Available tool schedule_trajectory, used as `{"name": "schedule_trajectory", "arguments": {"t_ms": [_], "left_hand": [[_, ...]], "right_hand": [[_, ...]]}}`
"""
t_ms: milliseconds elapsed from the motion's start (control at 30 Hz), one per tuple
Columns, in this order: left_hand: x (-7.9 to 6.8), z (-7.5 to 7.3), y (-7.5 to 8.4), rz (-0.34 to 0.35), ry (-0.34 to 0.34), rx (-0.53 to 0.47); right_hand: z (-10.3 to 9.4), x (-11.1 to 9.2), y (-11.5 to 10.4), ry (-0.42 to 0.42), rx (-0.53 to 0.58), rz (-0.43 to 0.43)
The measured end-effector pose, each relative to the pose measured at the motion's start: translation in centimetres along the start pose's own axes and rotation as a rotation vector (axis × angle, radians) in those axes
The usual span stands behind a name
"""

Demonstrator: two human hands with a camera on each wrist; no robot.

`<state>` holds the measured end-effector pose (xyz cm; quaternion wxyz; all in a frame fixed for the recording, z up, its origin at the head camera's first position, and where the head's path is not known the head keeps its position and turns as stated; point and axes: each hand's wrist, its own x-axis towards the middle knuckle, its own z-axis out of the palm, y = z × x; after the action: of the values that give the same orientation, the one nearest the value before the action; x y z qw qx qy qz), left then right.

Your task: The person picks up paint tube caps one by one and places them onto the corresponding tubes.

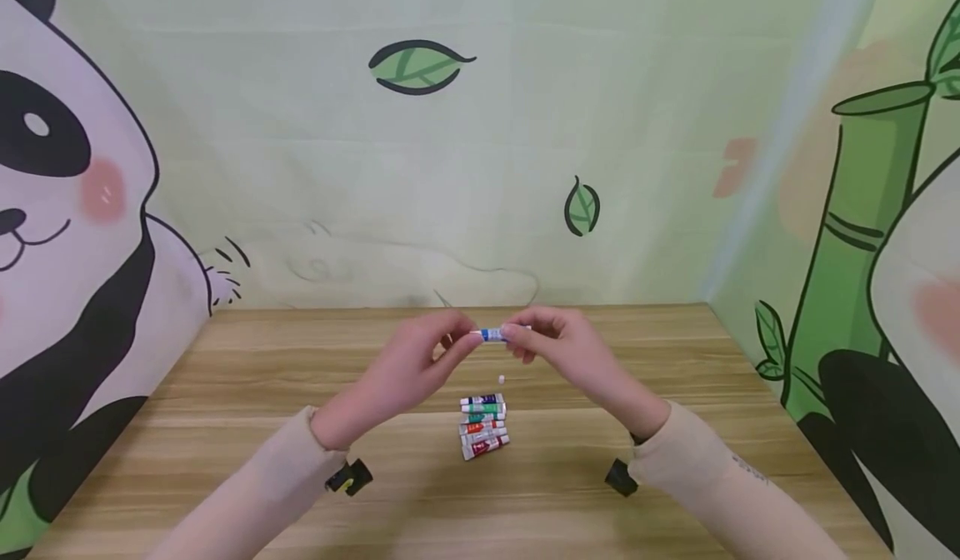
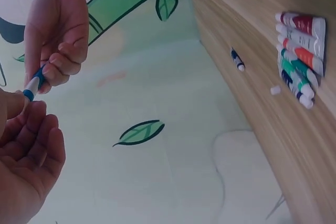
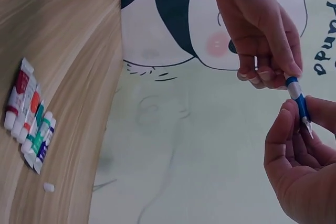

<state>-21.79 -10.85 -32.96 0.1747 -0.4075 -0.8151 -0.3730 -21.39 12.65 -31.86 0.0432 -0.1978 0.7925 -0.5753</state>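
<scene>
Both hands hold a small blue-and-white paint tube [image 1: 492, 335] above the far part of the table. My left hand [image 1: 416, 356] pinches one end between thumb and fingertips. At the other end, my right hand [image 1: 570, 347] grips the tube with thumb and curled fingers. In the right wrist view the tube [image 3: 295, 92] slants, and a thin silvery end shows past the right fingers. Below the hands a small white cap [image 1: 502, 379] lies on the table. Nearer to me is a row of paint tubes [image 1: 483, 428] in dark blue, greens, orange-red, white and dark red.
The wood-grain table [image 1: 300, 377] ends at a wall covering printed with pandas, leaves and bamboo. A small dark-blue and white tube-shaped thing [image 2: 238, 60] lies apart from the row in the left wrist view. Black wrist devices [image 1: 621, 477] sit at both sleeves.
</scene>
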Motion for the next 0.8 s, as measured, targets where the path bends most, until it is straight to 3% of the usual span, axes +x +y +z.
{"name": "schedule_trajectory", "arguments": {"t_ms": [267,400,500,600,700,800], "left_hand": [[0.07,0.02,-0.17,0.277,0.075,0.188],[0.05,-0.1,-0.31,0.35,0.082,0.26],[-0.06,-0.18,-0.35,0.273,0.048,0.223],[-0.13,-0.22,-0.27,0.099,-0.01,0.092],[-0.16,-0.27,-0.1,-0.076,-0.055,-0.058],[-0.2,-0.38,0.12,-0.188,-0.084,-0.167]], "right_hand": [[-0.18,0.24,-0.11,-0.059,0.163,0.053],[-0.15,0.3,-0.04,-0.073,0.208,0.071],[0.02,0.2,-0.01,-0.051,0.159,0.039],[0.27,-0.05,-0.02,0.005,0.036,-0.056],[0.51,-0.33,-0.04,0.074,-0.146,-0.246],[0.55,-0.36,0.09,0.132,-0.313,-0.489]]}}
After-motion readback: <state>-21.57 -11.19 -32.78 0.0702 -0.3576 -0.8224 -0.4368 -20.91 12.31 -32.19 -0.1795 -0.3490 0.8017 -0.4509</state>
